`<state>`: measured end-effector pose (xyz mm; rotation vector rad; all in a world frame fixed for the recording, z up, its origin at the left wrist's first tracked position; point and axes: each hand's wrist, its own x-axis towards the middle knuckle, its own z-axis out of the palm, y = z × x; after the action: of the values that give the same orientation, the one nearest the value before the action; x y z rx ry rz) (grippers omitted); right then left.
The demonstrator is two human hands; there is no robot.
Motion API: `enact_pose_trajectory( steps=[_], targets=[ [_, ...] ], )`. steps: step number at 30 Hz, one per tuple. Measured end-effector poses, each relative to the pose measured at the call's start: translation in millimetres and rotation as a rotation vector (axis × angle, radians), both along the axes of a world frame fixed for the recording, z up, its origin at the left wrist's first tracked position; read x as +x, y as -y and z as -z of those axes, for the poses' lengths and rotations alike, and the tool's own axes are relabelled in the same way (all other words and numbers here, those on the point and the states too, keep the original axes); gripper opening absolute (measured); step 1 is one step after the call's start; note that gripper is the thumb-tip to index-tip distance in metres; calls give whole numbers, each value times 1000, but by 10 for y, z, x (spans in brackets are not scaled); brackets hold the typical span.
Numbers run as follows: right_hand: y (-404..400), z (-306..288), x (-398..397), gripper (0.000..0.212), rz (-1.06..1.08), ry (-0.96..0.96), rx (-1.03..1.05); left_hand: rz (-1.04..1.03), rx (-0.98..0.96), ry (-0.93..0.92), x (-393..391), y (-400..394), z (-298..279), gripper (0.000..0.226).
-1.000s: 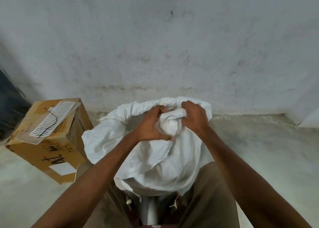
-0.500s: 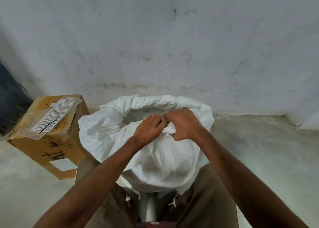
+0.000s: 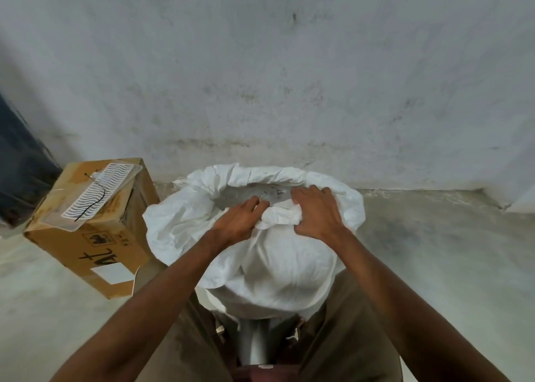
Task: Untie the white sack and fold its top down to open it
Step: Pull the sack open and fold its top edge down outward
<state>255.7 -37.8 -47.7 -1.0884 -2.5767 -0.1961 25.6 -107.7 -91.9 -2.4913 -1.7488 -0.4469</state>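
The white sack (image 3: 278,271) stands on the floor between my knees, close to the wall. Its mouth is open and the top is rolled outward into a thick rim (image 3: 260,174) around a grey interior. My left hand (image 3: 240,222) grips the near rim, fingers reaching into the opening. My right hand (image 3: 315,214) grips the bunched fabric of the near rim just to the right of it. A small wad of white cloth sits between the two hands. What is inside the sack is mostly hidden.
A cardboard box (image 3: 89,237) stands to the left of the sack, with a clear plastic sheet carrying a wavy white pattern (image 3: 95,193) on top. A grey plaster wall (image 3: 289,78) rises right behind. Bare concrete floor (image 3: 434,251) lies to the right.
The bunched top that both hands held high has come down and spread. The sack's mouth is now wide open, and the hands have moved lower and slightly apart along the near rim.
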Motion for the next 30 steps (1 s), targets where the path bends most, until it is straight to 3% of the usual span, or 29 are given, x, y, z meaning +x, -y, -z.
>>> enact_pose_trajectory(
  steps=[3, 5, 8, 11, 13, 18, 24, 27, 29, 30],
  targets=[
    [87, -203, -19, 108, 4, 268, -339, 54, -30, 24, -33, -4, -38, 68],
    [152, -252, -102, 117, 11, 279, -338, 87, -102, 43, -13, -42, -180, 72],
    [173, -241, -244, 82, -6, 189, -142, 131, -194, 44, 65, -87, -478, 75],
    [171, -320, -282, 49, 19, -14, -334, 114, -218, 80, 50, -106, -744, 69],
    [170, -394, -275, 40, 35, -61, -343, 77, -223, 111, -25, -120, -896, 61],
    [230, -503, -246, 36, -42, -50, -250, -17, -161, 36, -13, 39, -1040, 53],
    [292, -446, -123, 45, 21, -8, -62, -92, -178, 144, 179, 294, -991, 55],
    [353, -276, -150, 39, -22, 96, 93, -124, -38, -85, 274, 310, -886, 48],
    [446, -206, -164, 41, -34, 115, 107, -135, 58, -194, 267, 323, -793, 47],
    [461, -208, -160, 40, -41, 81, 1, -108, 70, -234, 252, 351, -736, 51]
  ],
)
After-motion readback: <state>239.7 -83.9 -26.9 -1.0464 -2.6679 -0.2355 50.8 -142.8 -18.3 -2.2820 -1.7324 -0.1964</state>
